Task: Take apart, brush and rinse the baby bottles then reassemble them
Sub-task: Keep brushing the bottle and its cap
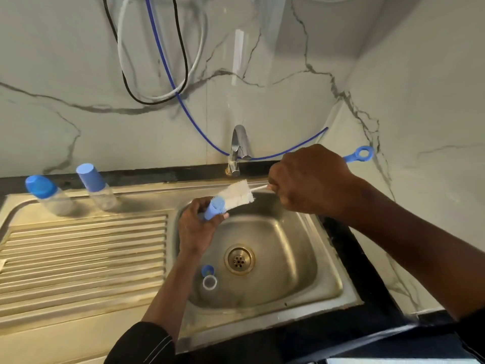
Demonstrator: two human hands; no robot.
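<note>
Over the steel sink basin [294,258], my left hand [195,227] grips a small blue bottle cap [214,207]. The white bristle head of a bottle brush [237,195] pokes into the cap's open end. My right hand [309,179] grips the brush's handle, whose blue ring end [362,154] sticks out behind my fist. Down in the basin lie a blue screw ring [207,270] and a clear bottle part with a white rim [209,282]. Two capped baby bottles [48,194] [97,186] stand on the drainboard's far edge.
A chrome tap [238,151] rises behind the basin, with no water visible from it. The ribbed drainboard [84,258] stretches left. The drain [239,259] sits mid-basin. Blue, black and white hoses [162,74] hang on the marble wall. A black counter edge [349,248] borders the sink's right side.
</note>
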